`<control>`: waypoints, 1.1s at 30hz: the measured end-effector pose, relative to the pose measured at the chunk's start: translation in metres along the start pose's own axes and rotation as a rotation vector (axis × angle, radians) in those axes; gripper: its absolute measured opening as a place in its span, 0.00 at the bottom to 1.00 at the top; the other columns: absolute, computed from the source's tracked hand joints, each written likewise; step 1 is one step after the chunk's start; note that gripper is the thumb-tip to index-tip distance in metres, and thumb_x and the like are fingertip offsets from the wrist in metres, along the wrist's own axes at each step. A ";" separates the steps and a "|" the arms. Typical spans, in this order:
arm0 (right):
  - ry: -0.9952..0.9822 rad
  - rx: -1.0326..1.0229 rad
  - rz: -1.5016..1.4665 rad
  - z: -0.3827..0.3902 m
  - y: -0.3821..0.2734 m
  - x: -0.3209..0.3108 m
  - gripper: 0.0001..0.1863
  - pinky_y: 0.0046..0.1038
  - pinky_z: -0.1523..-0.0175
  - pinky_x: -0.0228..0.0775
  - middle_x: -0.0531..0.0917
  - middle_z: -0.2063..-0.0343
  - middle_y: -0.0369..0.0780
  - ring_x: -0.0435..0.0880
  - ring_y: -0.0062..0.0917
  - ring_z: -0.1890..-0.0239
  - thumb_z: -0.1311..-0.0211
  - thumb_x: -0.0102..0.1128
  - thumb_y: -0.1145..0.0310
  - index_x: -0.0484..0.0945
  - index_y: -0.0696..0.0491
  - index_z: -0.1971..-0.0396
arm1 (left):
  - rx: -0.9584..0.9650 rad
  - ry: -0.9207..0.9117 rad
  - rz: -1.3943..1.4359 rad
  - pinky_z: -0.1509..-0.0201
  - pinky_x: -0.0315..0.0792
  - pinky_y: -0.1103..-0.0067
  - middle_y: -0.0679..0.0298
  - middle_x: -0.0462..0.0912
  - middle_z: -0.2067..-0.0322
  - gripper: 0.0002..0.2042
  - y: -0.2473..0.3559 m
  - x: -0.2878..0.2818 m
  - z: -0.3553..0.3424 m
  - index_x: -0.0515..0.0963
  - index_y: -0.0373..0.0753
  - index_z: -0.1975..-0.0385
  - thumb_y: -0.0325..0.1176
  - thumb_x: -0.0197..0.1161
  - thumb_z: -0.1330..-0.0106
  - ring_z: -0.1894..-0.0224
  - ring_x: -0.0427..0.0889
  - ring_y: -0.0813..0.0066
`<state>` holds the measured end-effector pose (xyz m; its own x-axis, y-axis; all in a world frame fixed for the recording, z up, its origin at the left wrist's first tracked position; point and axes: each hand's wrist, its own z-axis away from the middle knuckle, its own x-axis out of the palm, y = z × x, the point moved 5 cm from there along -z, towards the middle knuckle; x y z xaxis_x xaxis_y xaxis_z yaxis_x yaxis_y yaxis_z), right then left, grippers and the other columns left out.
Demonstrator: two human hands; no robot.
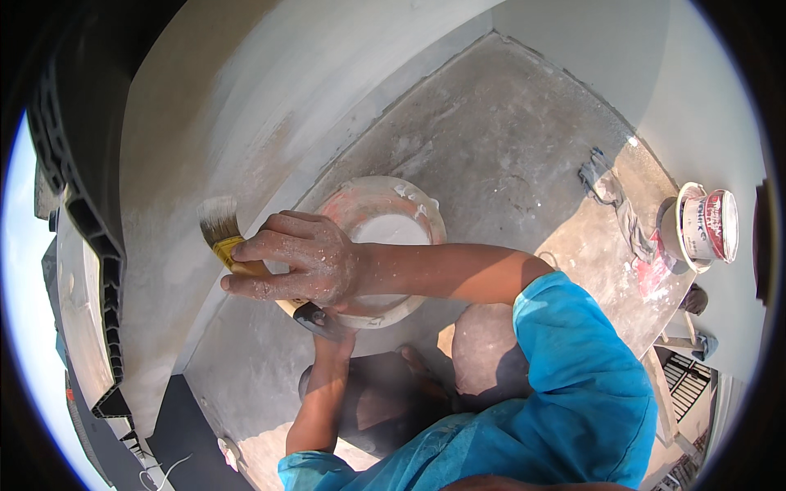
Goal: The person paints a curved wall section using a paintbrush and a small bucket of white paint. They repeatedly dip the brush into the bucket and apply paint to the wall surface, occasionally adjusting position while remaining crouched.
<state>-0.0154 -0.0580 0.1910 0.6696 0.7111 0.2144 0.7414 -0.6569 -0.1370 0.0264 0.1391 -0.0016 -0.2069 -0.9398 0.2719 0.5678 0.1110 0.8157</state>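
Observation:
My right hand (pixel 303 254) is closed around the wooden handle of a paintbrush (pixel 219 225) with pale bristles and a yellow band. The bristles point up and left, close in front of the pale wall. Below that hand, my left hand (pixel 340 335) shows only in part, its fingers mostly hidden. Beside it is a black and grey piece (pixel 311 315) in line with the wooden handle; whether it belongs to the brush or is a separate tool, I cannot tell. Under my right forearm stands a round bucket (pixel 430 213) with a smeared rim and white liquid inside.
A smooth pale wall (pixel 246 106) rises at the left, meeting the grey concrete floor (pixel 508 123). At the right stand white paint buckets (pixel 700 225) with red print, near a crumpled grey cloth (pixel 622 213). A hollow-edged panel (pixel 106 270) stands at the far left.

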 end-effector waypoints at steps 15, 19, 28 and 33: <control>-0.012 -0.022 0.101 0.013 -0.004 -0.005 0.23 0.30 0.62 0.77 0.83 0.62 0.34 0.82 0.26 0.66 0.58 0.73 0.75 0.89 0.43 0.57 | -0.048 -0.020 -0.058 0.54 0.83 0.67 0.56 0.80 0.52 0.25 -0.010 -0.027 -0.017 0.68 0.35 0.39 0.24 0.55 0.40 0.54 0.84 0.61; 0.034 0.115 -0.046 0.010 0.009 -0.017 0.18 0.28 0.61 0.79 0.84 0.62 0.34 0.83 0.24 0.64 0.50 0.72 0.79 0.89 0.47 0.57 | -0.019 0.051 -0.040 0.55 0.83 0.68 0.57 0.80 0.54 0.24 0.000 -0.011 -0.005 0.68 0.34 0.40 0.25 0.55 0.40 0.56 0.84 0.61; 0.033 -0.030 0.416 0.019 0.015 -0.044 0.15 0.25 0.65 0.74 0.81 0.59 0.35 0.77 0.25 0.66 0.52 0.74 0.72 0.89 0.40 0.62 | -0.029 0.073 -0.049 0.52 0.81 0.62 0.57 0.78 0.52 0.22 0.003 -0.005 0.001 0.71 0.36 0.43 0.24 0.54 0.40 0.53 0.82 0.59; -0.157 -0.039 -0.092 0.045 -0.007 0.018 0.15 0.26 0.60 0.81 0.81 0.57 0.37 0.82 0.27 0.61 0.49 0.74 0.69 0.90 0.39 0.59 | -0.059 0.060 -0.087 0.57 0.80 0.67 0.62 0.78 0.59 0.17 -0.008 -0.041 -0.020 0.75 0.39 0.51 0.24 0.55 0.42 0.57 0.81 0.65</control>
<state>-0.0064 -0.0297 0.1522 0.6002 0.7968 0.0701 0.7994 -0.5946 -0.0860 0.0465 0.1702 -0.0293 -0.2109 -0.9628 0.1690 0.5961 0.0103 0.8028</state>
